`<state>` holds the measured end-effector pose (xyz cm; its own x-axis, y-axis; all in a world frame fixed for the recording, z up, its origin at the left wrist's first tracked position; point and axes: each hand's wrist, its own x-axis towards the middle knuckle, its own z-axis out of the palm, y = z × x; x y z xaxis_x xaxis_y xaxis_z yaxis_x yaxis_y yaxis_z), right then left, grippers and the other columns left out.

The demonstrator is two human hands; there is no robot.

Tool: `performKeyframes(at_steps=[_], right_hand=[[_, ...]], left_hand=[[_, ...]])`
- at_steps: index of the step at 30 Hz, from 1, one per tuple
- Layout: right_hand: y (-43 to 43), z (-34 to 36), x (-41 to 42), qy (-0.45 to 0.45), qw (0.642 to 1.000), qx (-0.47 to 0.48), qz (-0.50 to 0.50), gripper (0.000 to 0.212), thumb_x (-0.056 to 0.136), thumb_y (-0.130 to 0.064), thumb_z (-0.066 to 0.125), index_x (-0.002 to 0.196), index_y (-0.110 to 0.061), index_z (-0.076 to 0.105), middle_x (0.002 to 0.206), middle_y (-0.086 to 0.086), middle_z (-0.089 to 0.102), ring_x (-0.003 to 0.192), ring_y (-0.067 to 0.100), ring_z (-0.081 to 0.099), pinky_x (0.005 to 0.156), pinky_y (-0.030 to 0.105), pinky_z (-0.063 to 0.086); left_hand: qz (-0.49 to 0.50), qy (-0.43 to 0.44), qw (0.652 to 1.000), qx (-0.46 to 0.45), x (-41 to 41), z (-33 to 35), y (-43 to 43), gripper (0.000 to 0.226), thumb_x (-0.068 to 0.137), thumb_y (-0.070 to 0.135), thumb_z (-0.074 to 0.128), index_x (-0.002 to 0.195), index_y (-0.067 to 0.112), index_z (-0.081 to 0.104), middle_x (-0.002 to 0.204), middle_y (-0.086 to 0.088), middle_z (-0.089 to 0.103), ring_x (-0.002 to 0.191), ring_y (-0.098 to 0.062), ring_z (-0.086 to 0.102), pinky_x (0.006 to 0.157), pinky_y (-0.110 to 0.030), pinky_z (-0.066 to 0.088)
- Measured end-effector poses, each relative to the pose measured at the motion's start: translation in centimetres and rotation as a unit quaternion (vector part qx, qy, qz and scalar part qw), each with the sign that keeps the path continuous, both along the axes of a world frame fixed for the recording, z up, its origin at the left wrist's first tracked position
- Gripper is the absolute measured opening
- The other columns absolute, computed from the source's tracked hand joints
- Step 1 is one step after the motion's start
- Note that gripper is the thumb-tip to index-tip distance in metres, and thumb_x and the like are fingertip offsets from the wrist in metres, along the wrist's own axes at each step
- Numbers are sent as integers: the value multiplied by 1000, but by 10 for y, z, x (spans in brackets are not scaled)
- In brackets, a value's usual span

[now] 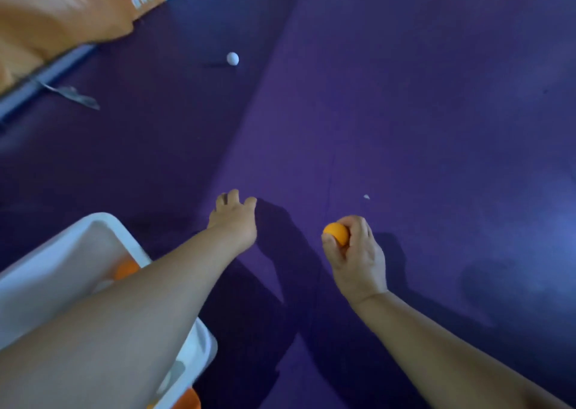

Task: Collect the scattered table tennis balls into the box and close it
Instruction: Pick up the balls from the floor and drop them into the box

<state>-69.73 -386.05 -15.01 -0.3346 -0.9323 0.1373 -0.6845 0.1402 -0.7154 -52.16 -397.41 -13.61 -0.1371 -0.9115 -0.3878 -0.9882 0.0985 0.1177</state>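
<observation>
My right hand (355,252) grips an orange table tennis ball (336,232) between thumb and fingers, above the purple floor (405,112). My left hand (235,218) reaches forward over the floor with loosely curled fingers and holds nothing. A white ball (232,58) lies on the floor far ahead of it. The white box (62,252) stands open at the lower left, partly under my left forearm, with an orange ball (126,268) and pale balls inside.
An orange barrier panel (62,12) with a blue-grey base runs along the upper left. A grey scrap (74,95) lies beside it, and a tiny white fleck (366,196) sits on the floor beyond my right hand.
</observation>
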Motion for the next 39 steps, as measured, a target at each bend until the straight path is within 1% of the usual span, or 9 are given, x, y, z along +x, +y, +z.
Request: performKeyframes(at_steps=[5, 10, 13, 16, 21, 27, 31, 35, 39], right_hand=[[4, -1, -1, -14, 1000, 25, 10, 36, 84, -56, 54, 89, -24, 36, 65, -14, 44, 55, 1, 45, 50, 12, 26], [18, -11, 7, -69, 997, 6, -18, 31, 86, -43, 58, 97, -31, 33, 77, -11, 49, 65, 6, 53, 54, 15, 36], [21, -12, 13, -95, 995, 2, -26, 33, 86, -39, 61, 103, -34, 33, 86, -15, 49, 72, 6, 54, 60, 16, 42], [25, -9, 24, -126, 992, -11, -23, 34, 84, -42, 63, 105, -36, 37, 88, -20, 49, 76, 1, 55, 63, 15, 42], [32, 12, 74, -149, 979, -58, 127, 48, 77, -78, 42, 105, -39, 49, 88, -15, 60, 78, 8, 60, 65, 30, 54], [26, 51, 149, -102, 929, -109, 337, 60, 76, -75, 41, 119, -34, 44, 83, -4, 62, 73, 12, 59, 62, 31, 54], [25, 58, 167, -171, 924, -63, 337, 45, 79, -63, 48, 114, -34, 49, 77, -5, 58, 72, 9, 56, 63, 26, 52], [22, 65, 185, -265, 924, -39, 274, 5, 92, -40, 50, 97, -38, 51, 78, -6, 60, 67, 2, 57, 60, 13, 48], [18, 73, 206, -303, 910, -14, 282, 14, 100, -29, 39, 103, -24, 53, 87, -3, 64, 78, 7, 63, 70, 19, 52]], left_hand=[[17, -4, 995, 99, 7, -17, -3, 77, 85, 0, 49, 147, 33, 18, 155, -2, 5, 134, -32, 28, 97, -39, 44], [24, 36, 997, 70, 14, -23, 3, 41, 88, 1, 44, 123, 23, 46, 129, -10, 35, 94, -29, 53, 75, -35, 46], [8, 79, 995, 58, 16, -10, 6, 27, 89, 18, 53, 115, 23, 47, 130, -10, 44, 104, -28, 54, 77, -33, 42], [-9, 141, 990, -13, 28, 27, 23, 31, 84, 42, 59, 105, 24, 47, 104, 3, 56, 90, -20, 55, 73, -34, 43], [-4, 224, 964, -146, 92, 82, 96, 33, 77, 43, 65, 104, 33, 49, 99, 19, 52, 90, -5, 53, 79, -31, 45], [36, 206, 970, -121, 182, 81, 146, 49, 72, 33, 76, 115, 25, 54, 107, 18, 54, 103, -3, 47, 87, -21, 36], [112, 244, 945, -187, 219, 73, 181, 44, 77, 49, 63, 114, 27, 53, 108, 19, 55, 102, -2, 49, 88, -20, 41], [-2, 214, 930, -299, 232, 68, 233, 19, 82, 38, 55, 90, 23, 48, 86, 18, 44, 79, -6, 42, 80, -12, 33], [-149, 205, 935, -250, 246, 46, 274, 18, 91, 40, 48, 90, 22, 49, 93, 12, 45, 81, -9, 43, 76, -18, 34]])
